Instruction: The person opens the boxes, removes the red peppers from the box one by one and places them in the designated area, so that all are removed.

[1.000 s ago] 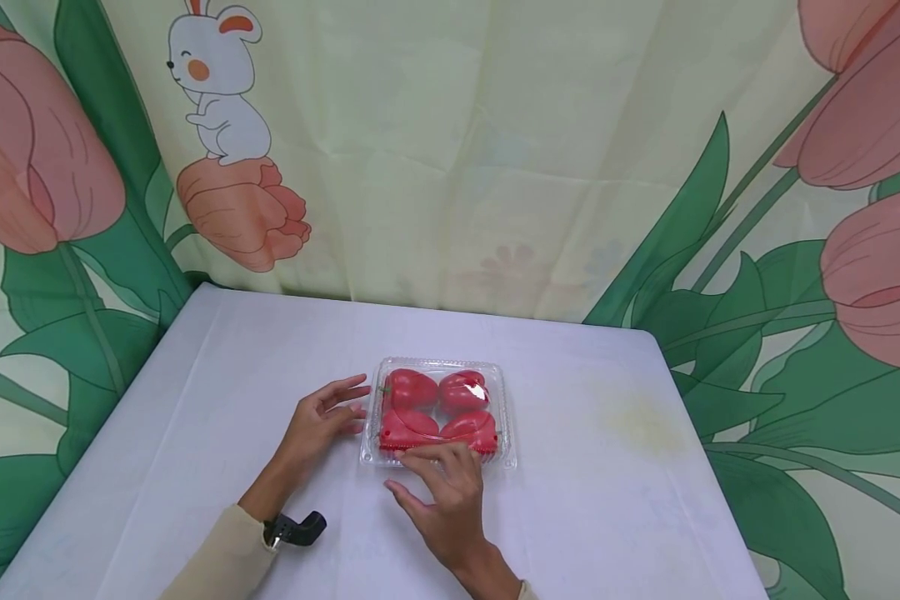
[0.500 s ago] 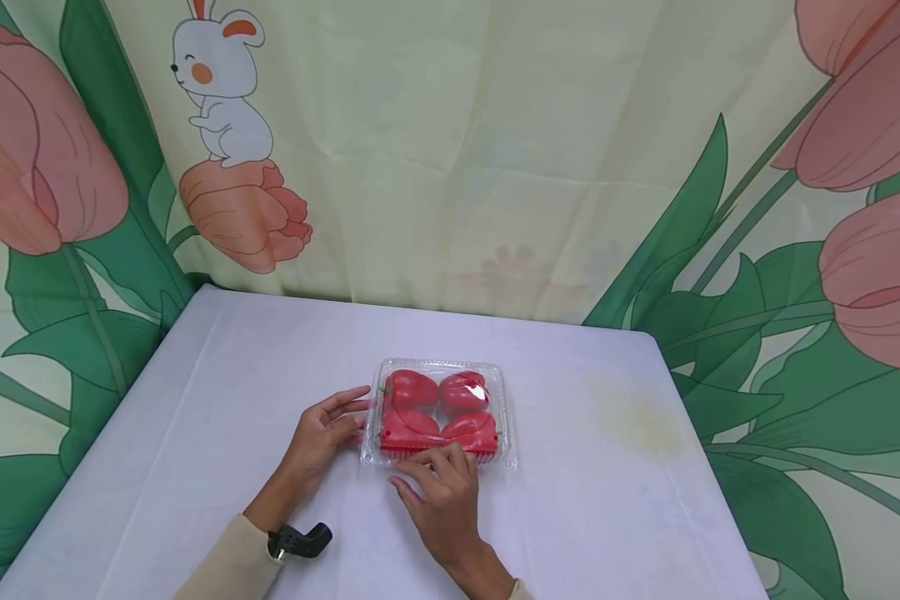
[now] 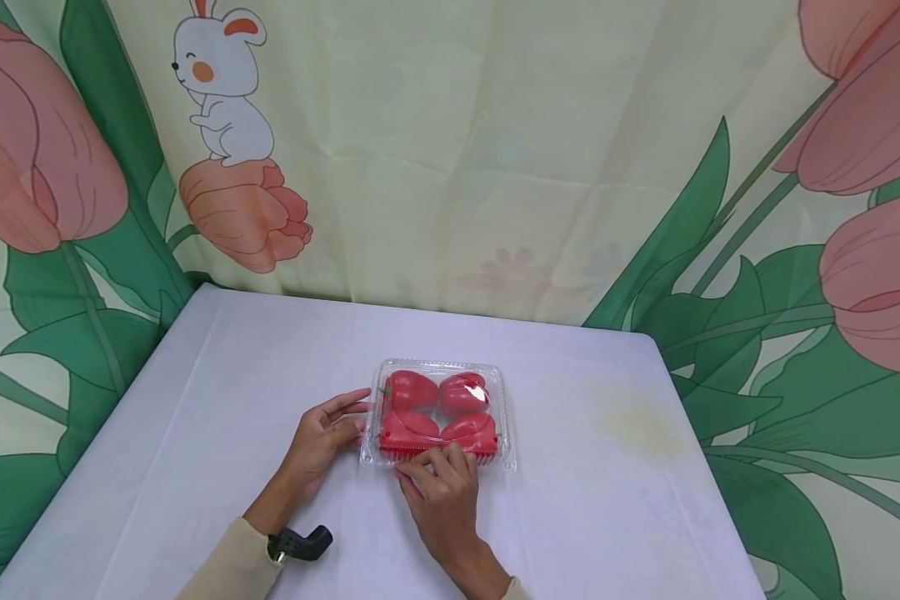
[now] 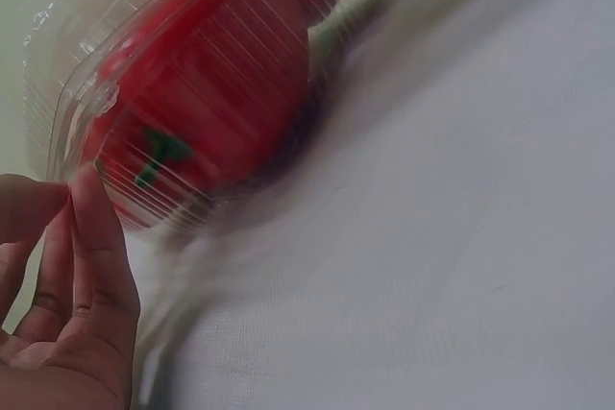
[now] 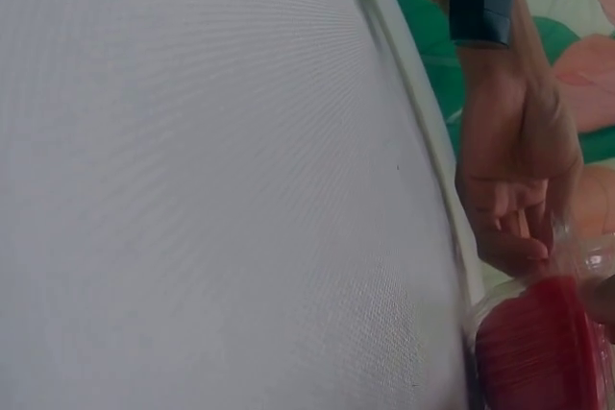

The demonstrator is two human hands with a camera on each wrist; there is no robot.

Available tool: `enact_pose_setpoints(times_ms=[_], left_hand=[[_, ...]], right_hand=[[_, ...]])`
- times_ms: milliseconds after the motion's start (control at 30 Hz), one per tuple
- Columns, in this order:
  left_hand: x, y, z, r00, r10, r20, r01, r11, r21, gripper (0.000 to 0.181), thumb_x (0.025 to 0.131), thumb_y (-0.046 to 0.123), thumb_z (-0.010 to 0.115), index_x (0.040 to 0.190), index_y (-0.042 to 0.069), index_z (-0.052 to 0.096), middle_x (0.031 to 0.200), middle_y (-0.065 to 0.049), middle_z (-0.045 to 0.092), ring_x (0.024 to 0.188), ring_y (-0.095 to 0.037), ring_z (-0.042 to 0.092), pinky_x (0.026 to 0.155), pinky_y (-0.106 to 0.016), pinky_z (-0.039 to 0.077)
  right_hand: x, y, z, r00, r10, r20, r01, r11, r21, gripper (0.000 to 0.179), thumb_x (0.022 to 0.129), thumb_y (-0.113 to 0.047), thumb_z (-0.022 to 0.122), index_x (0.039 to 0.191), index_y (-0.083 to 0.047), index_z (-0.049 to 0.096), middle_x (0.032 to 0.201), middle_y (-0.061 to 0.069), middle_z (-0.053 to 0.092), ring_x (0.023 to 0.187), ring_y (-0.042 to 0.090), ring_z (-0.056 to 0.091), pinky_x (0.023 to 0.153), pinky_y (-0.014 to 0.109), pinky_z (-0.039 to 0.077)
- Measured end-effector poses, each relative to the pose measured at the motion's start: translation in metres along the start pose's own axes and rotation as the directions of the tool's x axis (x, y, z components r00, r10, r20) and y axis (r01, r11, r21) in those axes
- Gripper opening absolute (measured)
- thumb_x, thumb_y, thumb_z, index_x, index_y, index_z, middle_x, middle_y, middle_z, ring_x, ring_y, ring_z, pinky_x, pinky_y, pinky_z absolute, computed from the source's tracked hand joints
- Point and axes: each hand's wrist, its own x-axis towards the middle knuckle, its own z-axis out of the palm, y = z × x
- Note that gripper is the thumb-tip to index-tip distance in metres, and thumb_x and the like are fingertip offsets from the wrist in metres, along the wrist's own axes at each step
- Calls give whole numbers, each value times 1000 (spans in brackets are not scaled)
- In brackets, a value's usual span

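A clear plastic clamshell box lies closed on the table, with several red bell peppers inside; one green stem shows through its ribbed side in the left wrist view. At the box's left edge, my left hand pinches the rim between thumb and fingertips, most clearly in the left wrist view. My right hand is at the front edge, its thumb and index finger pinching the rim left of centre. Only fingertips of the right hand appear in the right wrist view.
A white cloth covers the table, with a faint yellowish stain on the right. Behind it hangs a curtain printed with tulips and a rabbit. A black wrist camera sits on the left wrist.
The left hand has shifted slightly right, its thumb coming against the box's edge. The right thumb has risen to meet the index finger at the front rim. The box has barely moved.
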Motion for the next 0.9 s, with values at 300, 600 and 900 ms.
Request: enact_pose_setpoints(times_ms=[300, 600, 900], left_hand=[[0, -1, 1, 1000, -14, 0, 14, 1000, -4, 58, 99, 7, 74, 153, 7, 54, 144, -21, 63, 112, -13, 73, 87, -25, 63], [0, 1, 1, 1000, -15, -1, 15, 1000, 9, 58, 100, 9, 74, 154, 9, 53, 142, -20, 63, 113, -15, 72, 89, -26, 63], [1, -2, -1, 1000, -12, 10, 12, 1000, -10, 57, 102, 17, 73, 155, 10, 52, 147, -20, 59, 115, -15, 72, 90, -25, 62]], right_hand=[[2, -1, 1, 1000, -8, -7, 8, 1000, -27, 36, 66, -32, 103, 97, -21, 88, 83, -4, 73, 82, 12, 56, 75, 28, 41], [5, -2, 1, 998, -56, 23, 57, 996, -76, 38, 69, -34, 101, 100, -19, 86, 87, -2, 73, 83, 14, 59, 75, 30, 44], [6, -2, 1, 998, -58, 13, 59, 996, -67, 36, 70, -32, 101, 100, -19, 85, 90, -2, 74, 83, 14, 59, 75, 28, 44]])
